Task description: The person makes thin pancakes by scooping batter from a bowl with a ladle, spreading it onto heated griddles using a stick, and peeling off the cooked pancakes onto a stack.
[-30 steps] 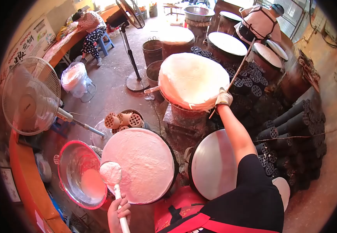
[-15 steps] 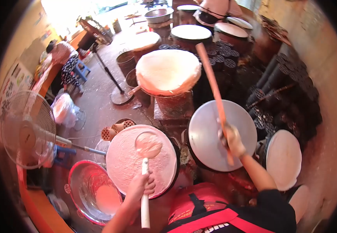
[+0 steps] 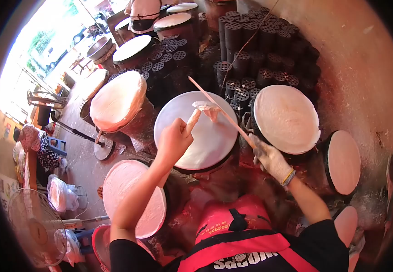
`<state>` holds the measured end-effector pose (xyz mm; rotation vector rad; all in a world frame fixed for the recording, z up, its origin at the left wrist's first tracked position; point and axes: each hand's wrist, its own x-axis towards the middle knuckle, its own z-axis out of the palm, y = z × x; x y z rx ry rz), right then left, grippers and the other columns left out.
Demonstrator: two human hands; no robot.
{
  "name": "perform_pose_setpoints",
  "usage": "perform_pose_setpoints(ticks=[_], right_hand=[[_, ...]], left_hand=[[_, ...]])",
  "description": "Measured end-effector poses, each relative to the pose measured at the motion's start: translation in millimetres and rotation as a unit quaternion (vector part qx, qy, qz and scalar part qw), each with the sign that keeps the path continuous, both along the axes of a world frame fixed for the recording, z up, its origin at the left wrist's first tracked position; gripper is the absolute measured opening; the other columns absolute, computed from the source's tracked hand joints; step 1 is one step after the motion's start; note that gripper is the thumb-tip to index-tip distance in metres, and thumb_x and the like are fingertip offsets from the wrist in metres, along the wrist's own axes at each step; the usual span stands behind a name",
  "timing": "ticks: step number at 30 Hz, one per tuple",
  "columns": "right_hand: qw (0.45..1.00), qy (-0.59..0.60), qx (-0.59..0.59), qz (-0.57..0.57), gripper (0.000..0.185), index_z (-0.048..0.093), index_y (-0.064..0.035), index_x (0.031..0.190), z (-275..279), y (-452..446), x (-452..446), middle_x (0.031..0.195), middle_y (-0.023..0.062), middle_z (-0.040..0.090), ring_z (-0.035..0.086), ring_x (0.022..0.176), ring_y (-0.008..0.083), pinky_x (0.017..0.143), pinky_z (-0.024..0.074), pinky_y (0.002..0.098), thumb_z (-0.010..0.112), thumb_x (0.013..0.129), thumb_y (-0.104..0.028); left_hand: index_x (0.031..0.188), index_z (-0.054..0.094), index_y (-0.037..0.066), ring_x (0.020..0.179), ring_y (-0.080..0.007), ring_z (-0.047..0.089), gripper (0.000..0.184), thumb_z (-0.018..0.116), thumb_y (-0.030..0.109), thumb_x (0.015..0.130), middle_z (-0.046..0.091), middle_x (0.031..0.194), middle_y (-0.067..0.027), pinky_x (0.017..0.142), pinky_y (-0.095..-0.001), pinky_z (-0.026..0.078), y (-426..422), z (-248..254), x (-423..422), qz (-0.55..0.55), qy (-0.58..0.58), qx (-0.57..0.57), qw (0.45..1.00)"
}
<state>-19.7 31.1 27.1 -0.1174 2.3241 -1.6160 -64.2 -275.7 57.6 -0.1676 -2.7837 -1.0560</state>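
Note:
My left hand (image 3: pixel 176 138) is closed around the pale handle of a ladle (image 3: pixel 206 106), whose head is tilted over a round metal griddle (image 3: pixel 171 120). Pale batter (image 3: pixel 212 116) hangs from the ladle's edge above the bare grey surface. In my right hand (image 3: pixel 272 159), which wears a soiled light glove, is a long wooden stick (image 3: pixel 219 106). It slants up and left across the griddle, passing close to the ladle head. Left of the griddle, a second one (image 3: pixel 130 197) is coated with batter, partly hidden by my left forearm.
More batter-covered griddles stand at right (image 3: pixel 287 120) and far right (image 3: pixel 344 162). A pale sheet drapes a stove (image 3: pixel 119 99) at left. Stacked coal briquettes (image 3: pixel 250 38) line the back. A fan (image 3: pixel 38 226) and red-rimmed basin (image 3: pixel 100 245) are lower left. Other people (image 3: pixel 144 13) are farther off.
My view has turned right. The ladle has moved from the batter-covered griddle to over the bare one. My right hand has drawn back to the griddle's right edge, with the stick lower.

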Motion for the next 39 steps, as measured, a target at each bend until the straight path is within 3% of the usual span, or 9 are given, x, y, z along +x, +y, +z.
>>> perform_pose_setpoints(ticks=[3,7,13,17,19,20,29,31,39], right_hand=[[0.971,-0.207,-0.1,-0.069,0.044,0.048,-0.0237,0.135,-47,23,14,0.079,-0.0041,0.056,0.051,0.063,0.0056,0.051,0.0442,0.0211,0.056,0.091,-0.026],[0.984,0.147,0.04,-0.097,0.05,0.051,-0.0193,0.131,-137,16,27,0.092,0.0136,0.062,0.062,0.081,0.0279,0.072,0.049,0.0361,0.063,0.083,-0.013],[0.964,0.157,0.201,-0.069,0.055,0.041,-0.0179,0.137,-134,-25,-24,0.095,0.0226,0.054,0.055,0.081,0.0422,0.071,0.0468,0.046,0.057,0.084,-0.015],[0.96,0.259,-0.023,-0.104,0.044,0.047,-0.02,0.133,-179,-56,-78,0.077,0.0133,0.057,0.06,0.066,0.028,0.056,0.0485,0.0393,0.055,0.09,-0.021],[0.908,-0.253,-0.312,-0.122,0.044,0.047,-0.026,0.134,-116,-47,-62,0.061,-0.0003,0.05,0.048,0.043,0.0106,0.036,0.0374,0.0272,0.056,0.091,-0.023],[0.878,-0.257,-0.363,-0.177,0.046,0.046,-0.0293,0.134,-106,-55,-48,0.057,-0.008,0.041,0.031,0.035,0.0019,0.03,0.0242,0.0189,0.058,0.09,-0.022],[0.886,-0.16,-0.342,-0.27,0.05,0.039,-0.0277,0.138,-122,-164,-10,0.057,-0.0049,0.041,0.034,0.035,0.0073,0.03,0.0292,0.0249,0.057,0.092,-0.026],[0.923,-0.027,-0.307,-0.232,0.046,0.042,-0.0243,0.135,-217,-191,-65,0.055,-0.0042,0.039,0.036,0.036,0.0082,0.03,0.0297,0.0251,0.056,0.091,-0.026],[0.916,-0.214,-0.3,-0.157,0.03,0.053,-0.0296,0.119,-114,-122,-42,0.054,-0.0041,0.043,0.037,0.034,0.0086,0.029,0.0267,0.024,0.058,0.09,-0.032]], left_hand=[[0.088,0.052,-0.003,0.064,-0.032,0.063,0.027,0.065,0.011,0.068,0.06,0.065,-0.0179,0.06,-0.0383,0.049,35,-43,-30,0.06,-0.052,0.092,0.993],[0.084,0.05,-0.003,0.058,-0.0278,0.061,0.025,0.064,0.012,0.069,0.056,0.06,-0.0174,0.058,-0.0385,0.048,91,-84,-63,0.227,-0.123,0.236,0.937],[0.085,0.055,0.0,0.062,-0.0229,0.061,0.025,0.066,0.015,0.069,0.06,0.067,-0.01,0.061,-0.0363,0.047,93,-130,-97,0.298,0.049,0.04,0.953],[0.087,0.058,-0.001,0.06,-0.0279,0.057,0.025,0.065,0.014,0.068,0.059,0.068,-0.013,0.062,-0.0387,0.046,71,-106,-99,0.302,0.124,0.099,0.94],[0.09,0.06,-0.001,0.06,-0.0216,0.057,0.026,0.066,0.016,0.072,0.059,0.07,-0.0099,0.06,-0.0333,0.046,64,-80,-88,0.282,0.11,0.153,0.941],[0.09,0.06,-0.002,0.061,-0.0181,0.057,0.024,0.065,0.017,0.076,0.059,0.071,-0.0083,0.059,-0.0302,0.046,64,-57,-77,0.268,0.066,0.272,0.922],[0.096,0.049,0.003,0.053,-0.0078,0.041,0.017,0.05,0.019,0.092,0.041,0.068,0.0007,0.044,-0.0196,0.034,7,-64,53,0.234,-0.283,0.62,0.693],[0.09,0.047,0.006,0.051,-0.0052,0.038,0.012,0.05,0.018,0.092,0.041,0.069,0.002,0.04,-0.0179,0.028,4,-78,84,0.251,-0.285,0.609,0.697],[0.079,0.042,0.011,0.04,-0.0018,0.027,0.019,0.056,0.017,0.092,0.033,0.057,0.0065,0.035,-0.0173,0.019,-13,-85,188,0.268,-0.285,0.682,0.618]])
